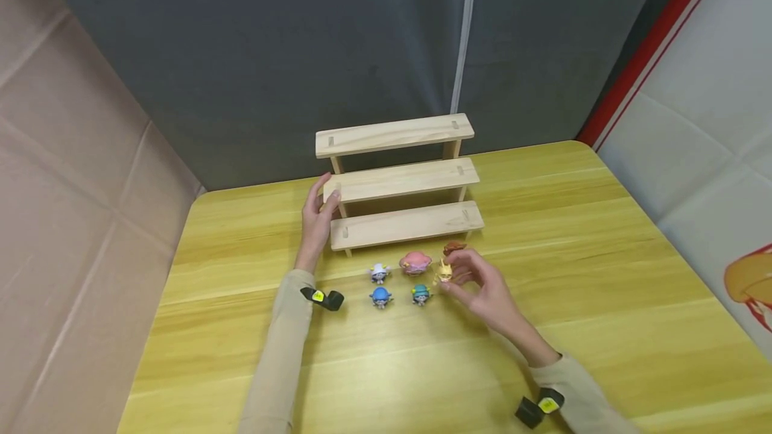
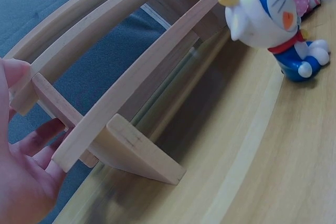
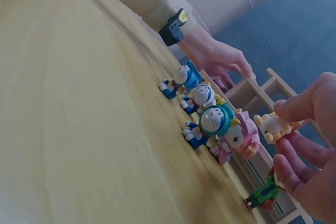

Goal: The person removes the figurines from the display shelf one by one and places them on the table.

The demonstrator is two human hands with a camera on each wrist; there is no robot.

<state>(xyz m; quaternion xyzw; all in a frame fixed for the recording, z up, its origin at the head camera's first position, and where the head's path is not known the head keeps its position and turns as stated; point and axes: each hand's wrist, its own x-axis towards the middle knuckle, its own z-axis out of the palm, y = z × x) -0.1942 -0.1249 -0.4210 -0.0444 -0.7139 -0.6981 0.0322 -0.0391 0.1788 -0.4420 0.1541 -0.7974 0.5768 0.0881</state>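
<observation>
A three-tier wooden display shelf [image 1: 401, 181] stands on the table. My left hand [image 1: 316, 223] grips the left end of its middle tier, the thumb over the board and the fingers around the side. In the right wrist view, a small yellow figurine [image 3: 274, 125] is pinched between the thumb and fingers of my right hand [image 3: 310, 145]. That hand is in front of the bottom tier. Beside it sit a pink figurine [image 1: 415, 262], a teal-hatted figurine [image 1: 421, 295], a white-hatted figurine [image 1: 378, 273] and a blue figurine [image 1: 380, 297].
A brown-topped figurine [image 1: 454, 247], partly behind my right hand, shows green clothing in the right wrist view. The wooden table [image 1: 241, 327] meets a dark curtain [image 1: 271, 52] behind the shelf. Pale panels [image 1: 78, 186] flank it on both sides.
</observation>
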